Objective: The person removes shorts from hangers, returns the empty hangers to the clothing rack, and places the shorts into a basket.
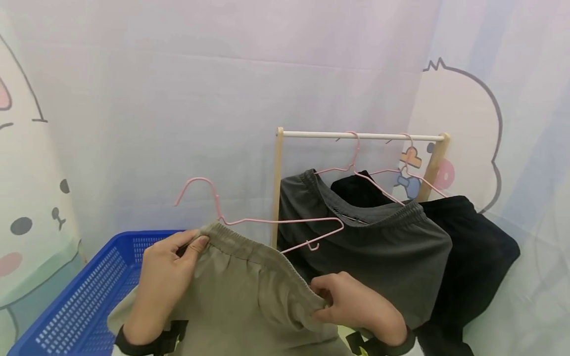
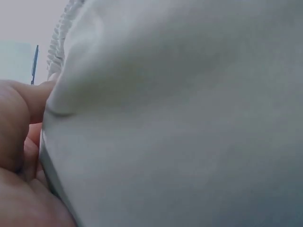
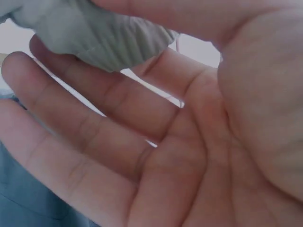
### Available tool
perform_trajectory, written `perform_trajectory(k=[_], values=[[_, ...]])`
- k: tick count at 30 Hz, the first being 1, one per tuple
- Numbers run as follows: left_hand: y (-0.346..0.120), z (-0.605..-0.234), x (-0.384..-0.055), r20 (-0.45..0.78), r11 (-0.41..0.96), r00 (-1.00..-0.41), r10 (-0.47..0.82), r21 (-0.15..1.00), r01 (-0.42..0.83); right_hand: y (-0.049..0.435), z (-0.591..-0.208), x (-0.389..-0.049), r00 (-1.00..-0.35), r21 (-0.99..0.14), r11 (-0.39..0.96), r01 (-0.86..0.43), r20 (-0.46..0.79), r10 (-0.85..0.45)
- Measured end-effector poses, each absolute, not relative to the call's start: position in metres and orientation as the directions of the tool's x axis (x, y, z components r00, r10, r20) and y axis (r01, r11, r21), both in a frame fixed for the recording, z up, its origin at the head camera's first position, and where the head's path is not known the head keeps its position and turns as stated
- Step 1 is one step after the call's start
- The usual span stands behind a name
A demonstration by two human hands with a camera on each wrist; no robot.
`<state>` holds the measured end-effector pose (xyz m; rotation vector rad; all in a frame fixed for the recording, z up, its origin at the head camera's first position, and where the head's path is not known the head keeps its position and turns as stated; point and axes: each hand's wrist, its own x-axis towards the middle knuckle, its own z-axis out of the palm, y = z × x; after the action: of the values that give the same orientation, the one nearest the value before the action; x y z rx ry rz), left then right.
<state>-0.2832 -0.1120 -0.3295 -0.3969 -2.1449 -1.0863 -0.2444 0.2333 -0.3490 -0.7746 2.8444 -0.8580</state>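
Note:
Khaki elastic-waist pants (image 1: 240,296) are held up in front of me, their gathered waistband stretched between both hands. My left hand (image 1: 166,274) pinches the waistband's left end between thumb and fingers, close below a pink wire hanger (image 1: 267,220). The hanger's hook points up and left. Its right end sticks out above the waistband, while its left part is hidden behind the cloth. At the right side of the waistband, my right hand (image 1: 356,304) pinches the edge; the right wrist view shows the gathered cloth (image 3: 118,42) between thumb and index finger, the other fingers extended.
A small rack (image 1: 311,134) with a white rail stands behind to the right. Grey pants (image 1: 378,257) and black pants (image 1: 476,247) hang there on pink hangers. At the left is a blue perforated basket (image 1: 84,291). A printed curtain (image 1: 178,99) closes off the back.

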Motion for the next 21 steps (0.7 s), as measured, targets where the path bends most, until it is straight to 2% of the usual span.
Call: perform_trajectory(k=[7,10,12,15,18,21], values=[[-0.108,-0.327,-0.281,0.699,0.596,-0.716,-0.007,0.578,0.558,0.24,-0.348,-0.244,-0.872,-0.59,0.716,-0.372,-0.042,-0.488],[-0.108,-0.327,-0.28,0.694,0.592,-0.72,0.002,0.58,0.56,0.247,-0.342,-0.24,-0.883,-0.608,0.706,-0.363,-0.018,-0.47],[-0.108,-0.327,-0.28,0.69,0.588,-0.723,0.009,0.582,0.562,0.251,-0.338,-0.237,-0.898,-0.607,0.698,-0.381,0.062,-0.436],[-0.106,-0.328,-0.279,0.687,0.577,-0.726,0.028,0.582,0.573,0.256,-0.332,-0.231,-0.886,-0.539,0.704,-0.463,0.299,-0.354],[-0.103,-0.329,-0.278,0.691,0.563,-0.721,0.057,0.574,0.595,0.257,-0.326,-0.227,-0.822,-0.47,0.716,-0.517,0.507,-0.26],[-0.099,-0.331,-0.278,0.699,0.547,-0.71,0.089,0.561,0.621,0.253,-0.323,-0.226,-0.734,-0.406,0.728,-0.553,0.65,-0.195]])
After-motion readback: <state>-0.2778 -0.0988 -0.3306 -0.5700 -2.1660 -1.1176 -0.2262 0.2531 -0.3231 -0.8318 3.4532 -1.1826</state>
